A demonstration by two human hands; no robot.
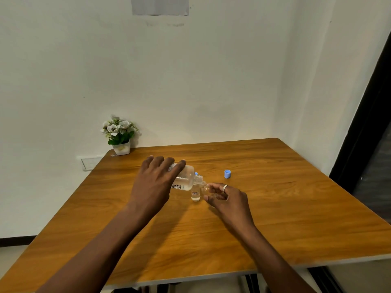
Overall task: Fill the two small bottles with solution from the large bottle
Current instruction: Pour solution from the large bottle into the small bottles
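Note:
My left hand (157, 182) grips the large clear bottle (184, 179), tipped on its side with its neck pointing right. Its mouth meets a small clear bottle (205, 187) that my right hand (225, 197) pinches between thumb and fingers, tilted toward the neck. A second small bottle (195, 194) with a label stands upright on the wooden table (275, 208) just under the large bottle's neck, with some clear liquid in it. A bit of blue shows behind the neck; I cannot tell what it is. A blue cap (227, 174) lies on the table to the right.
A potted plant with white flowers (119, 135) stands at the table's far left corner against the wall. A white wall socket (90, 162) sits left of the table. A dark door frame (368, 123) runs along the right side.

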